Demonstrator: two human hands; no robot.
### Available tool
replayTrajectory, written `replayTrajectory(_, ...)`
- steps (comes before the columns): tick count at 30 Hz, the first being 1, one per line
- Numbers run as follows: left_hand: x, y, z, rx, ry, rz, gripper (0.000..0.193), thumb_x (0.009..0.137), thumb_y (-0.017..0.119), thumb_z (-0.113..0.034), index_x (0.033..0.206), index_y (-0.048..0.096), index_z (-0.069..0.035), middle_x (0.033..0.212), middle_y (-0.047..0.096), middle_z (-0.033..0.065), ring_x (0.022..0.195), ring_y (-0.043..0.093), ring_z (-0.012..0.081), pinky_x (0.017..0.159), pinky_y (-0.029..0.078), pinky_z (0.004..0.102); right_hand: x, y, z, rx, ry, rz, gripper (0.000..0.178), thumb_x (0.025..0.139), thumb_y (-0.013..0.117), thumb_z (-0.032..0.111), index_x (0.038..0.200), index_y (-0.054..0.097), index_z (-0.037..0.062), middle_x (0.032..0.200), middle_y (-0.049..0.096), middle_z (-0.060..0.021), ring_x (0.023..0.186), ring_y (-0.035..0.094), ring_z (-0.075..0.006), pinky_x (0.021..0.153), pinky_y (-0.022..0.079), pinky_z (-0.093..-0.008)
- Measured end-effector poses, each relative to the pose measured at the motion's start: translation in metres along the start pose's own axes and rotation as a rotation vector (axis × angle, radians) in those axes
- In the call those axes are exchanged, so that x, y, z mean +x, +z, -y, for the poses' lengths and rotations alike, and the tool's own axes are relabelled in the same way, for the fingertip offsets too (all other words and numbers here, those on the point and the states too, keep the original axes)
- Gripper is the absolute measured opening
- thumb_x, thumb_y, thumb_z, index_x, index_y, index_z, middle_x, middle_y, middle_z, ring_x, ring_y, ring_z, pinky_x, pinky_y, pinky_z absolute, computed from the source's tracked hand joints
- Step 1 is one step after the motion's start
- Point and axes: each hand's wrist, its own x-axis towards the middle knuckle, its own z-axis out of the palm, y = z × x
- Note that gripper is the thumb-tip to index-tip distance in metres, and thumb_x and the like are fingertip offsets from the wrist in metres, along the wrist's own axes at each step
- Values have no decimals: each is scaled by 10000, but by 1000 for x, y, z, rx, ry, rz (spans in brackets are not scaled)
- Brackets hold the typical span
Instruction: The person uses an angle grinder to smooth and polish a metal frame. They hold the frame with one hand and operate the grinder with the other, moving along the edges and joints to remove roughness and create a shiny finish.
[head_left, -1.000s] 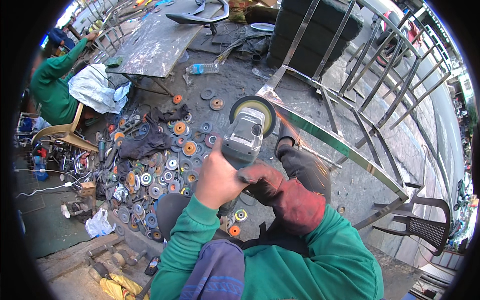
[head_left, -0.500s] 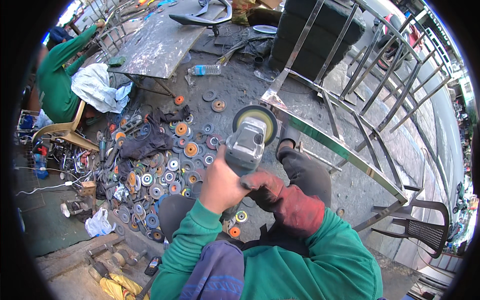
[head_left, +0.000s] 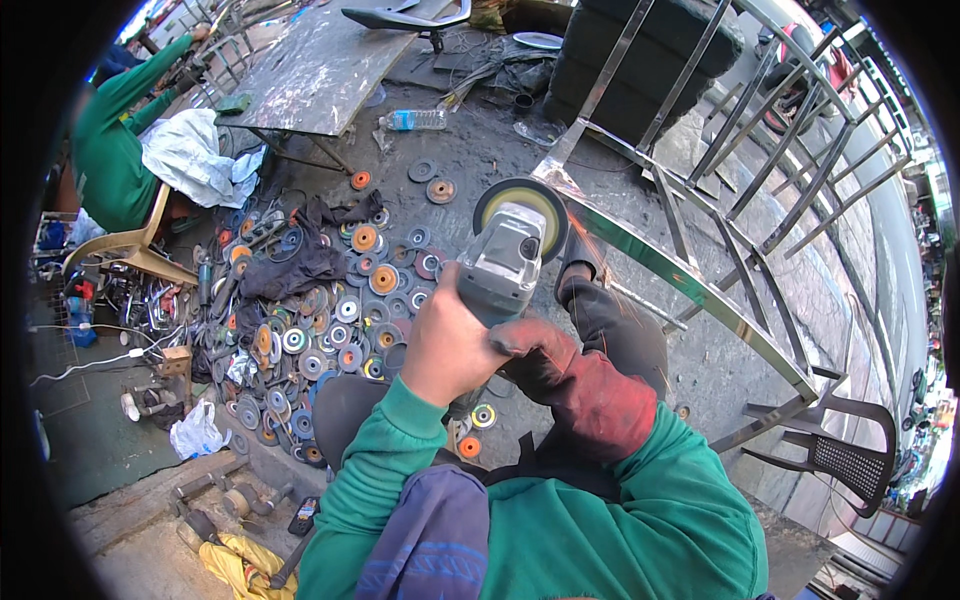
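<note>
My bare left hand [head_left: 447, 340] wraps around the body of an angle grinder [head_left: 500, 262]. Behind it, my right hand [head_left: 550, 362], in a dirty red glove, is closed at the tool's rear; its fingertips are partly hidden underneath. At the front of the grinder, a round disc [head_left: 489, 205] with a yellowish face meets or nearly meets the end of a shiny metal frame [head_left: 655, 262]. Thin orange sparks [head_left: 598, 238] streak beside the disc along the frame's edge. The frame lies slanted, its bars running up to the right, close to my leg [head_left: 618, 325].
Many used grinding discs [head_left: 312, 362] lie heaped to my left, with a dark cloth [head_left: 290, 275] among them. Farther off are a board table [head_left: 320, 80], a plastic bottle [head_left: 415, 120] and a seated co-worker [head_left: 110, 170]. A dark plastic chair [head_left: 850, 455] stands at right.
Sparks now show beside the disc, where none were plain before. The grinder and both hands sit slightly farther right in the picture; the whole view has shifted a little too.
</note>
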Motion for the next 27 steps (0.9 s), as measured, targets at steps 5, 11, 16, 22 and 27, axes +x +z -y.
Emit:
replayTrajectory(5,1,2,1,50,-42,18,781,690,1009,-347,1215,581,42,1034,776,225,1009,784,390,852,609,450,-5,2,4,-21,17,-14,645,827,783,275,1415,648,48,1262,732,-94,1144,702,-221,1042,535,-417)
replayTrajectory(11,0,4,2,81,33,8,811,683,1014,-368,1245,593,39,1124,768,232,1058,779,369,863,607,449,2,-15,-9,5,-48,10,622,836,778,277,1409,662,64,1267,734,-75,1146,702,-217,1034,538,-414)
replayTrajectory(16,-2,2,7,99,-18,-1,816,678,1013,-380,1232,591,44,1078,778,231,1034,784,385,860,608,455,5,-19,-16,31,-79,102,412,908,748,222,1284,731,55,1243,738,-75,1123,701,-207,1014,547,-392)
replayTrajectory(22,-3,2,6,144,33,5,791,675,1012,-371,1197,599,57,1037,775,227,1005,784,394,833,607,460,3,-10,-12,-99,-193,74,479,875,759,284,1266,726,11,1226,741,-99,1114,705,-213,1036,536,-400)
replayTrajectory(27,-5,3,0,256,82,14,753,687,1002,-372,1168,604,49,1024,772,229,992,783,397,832,607,462,0,-15,-15,4,-82,97,471,864,761,270,1250,732,2,1234,741,-99,1119,703,-210,1033,536,-400)
